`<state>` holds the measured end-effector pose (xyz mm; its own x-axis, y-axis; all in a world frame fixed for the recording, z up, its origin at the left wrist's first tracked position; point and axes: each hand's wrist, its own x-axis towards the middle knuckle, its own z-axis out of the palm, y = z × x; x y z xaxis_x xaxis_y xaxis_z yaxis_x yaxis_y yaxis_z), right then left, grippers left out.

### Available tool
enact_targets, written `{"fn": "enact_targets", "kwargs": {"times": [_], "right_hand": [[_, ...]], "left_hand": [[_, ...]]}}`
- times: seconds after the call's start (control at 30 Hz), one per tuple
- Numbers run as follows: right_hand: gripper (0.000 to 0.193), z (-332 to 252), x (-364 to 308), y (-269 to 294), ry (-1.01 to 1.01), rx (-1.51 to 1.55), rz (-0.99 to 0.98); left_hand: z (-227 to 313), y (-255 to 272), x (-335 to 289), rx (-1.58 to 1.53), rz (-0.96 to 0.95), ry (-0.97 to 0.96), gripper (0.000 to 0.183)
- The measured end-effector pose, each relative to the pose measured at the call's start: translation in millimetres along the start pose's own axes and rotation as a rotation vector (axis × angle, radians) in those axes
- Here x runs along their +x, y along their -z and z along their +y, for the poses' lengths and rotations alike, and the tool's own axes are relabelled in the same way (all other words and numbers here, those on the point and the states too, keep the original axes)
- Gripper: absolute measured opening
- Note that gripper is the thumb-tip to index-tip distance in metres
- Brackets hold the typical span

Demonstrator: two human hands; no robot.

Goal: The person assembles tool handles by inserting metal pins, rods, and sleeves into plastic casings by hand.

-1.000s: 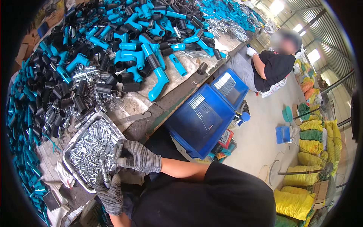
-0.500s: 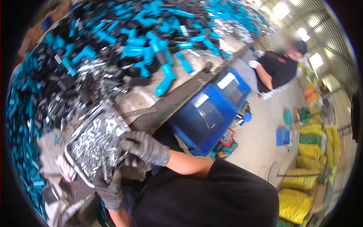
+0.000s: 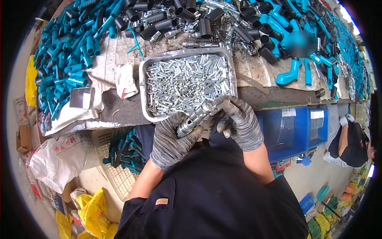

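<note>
My left hand (image 3: 174,139), in a grey knit glove, is wrapped round a shiny stepped metal cylinder (image 3: 193,120). The cylinder tilts up to the right, its ringed upper end over the tray's near rim. Close against that end is my right hand (image 3: 241,122), also gloved, with its fingers curled and the fingertips drawn together. Whatever small thing they pinch is hidden. Just beyond both hands, a metal tray (image 3: 144,85) holds many small silvery pins (image 3: 187,77).
Behind the tray lie black sleeves (image 3: 205,28), springs and metal parts. Teal plastic housings (image 3: 63,59) are heaped at left, more at right. A phone (image 3: 80,98), a white cloth (image 3: 125,81) and a flat metal strip (image 3: 252,83) lie nearby. Blue bins (image 3: 284,137) stand at right, near a co-worker (image 3: 354,145).
The view has swung from a tilted one to a level one, facing the tray. My right hand has gone from the tray's edge to the cylinder's upper end. My left hand keeps the cylinder.
</note>
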<state>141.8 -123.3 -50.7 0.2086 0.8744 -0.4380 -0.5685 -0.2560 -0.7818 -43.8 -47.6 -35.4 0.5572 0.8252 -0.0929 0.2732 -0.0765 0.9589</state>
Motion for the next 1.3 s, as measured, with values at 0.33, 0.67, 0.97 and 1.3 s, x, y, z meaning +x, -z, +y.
{"fn": "enact_targets", "kwargs": {"times": [0.33, 0.67, 0.97, 1.3], "right_hand": [[0.036, -26.8, -10.6, 41.3, 0.503, -0.102, 0.329], [0.032, 0.8, -9.0, -4.1, 0.239, -0.031, 0.12], [0.031, 9.4, -4.9, -5.9, 0.408, -0.379, 0.091], [0.044, 10.8, -3.3, -8.4, 0.302, -0.208, 0.103]], "left_hand": [[-2.9, 36.4, -4.7, -0.357, -0.275, 0.311, 0.027], [-1.9, 8.6, -4.2, -0.023, -0.158, 0.036, 0.027], [10.2, 3.9, 0.4, -0.267, -0.23, 0.291, 0.024], [24.9, 13.7, 19.1, 0.013, -0.358, 0.187, 0.023]]}}
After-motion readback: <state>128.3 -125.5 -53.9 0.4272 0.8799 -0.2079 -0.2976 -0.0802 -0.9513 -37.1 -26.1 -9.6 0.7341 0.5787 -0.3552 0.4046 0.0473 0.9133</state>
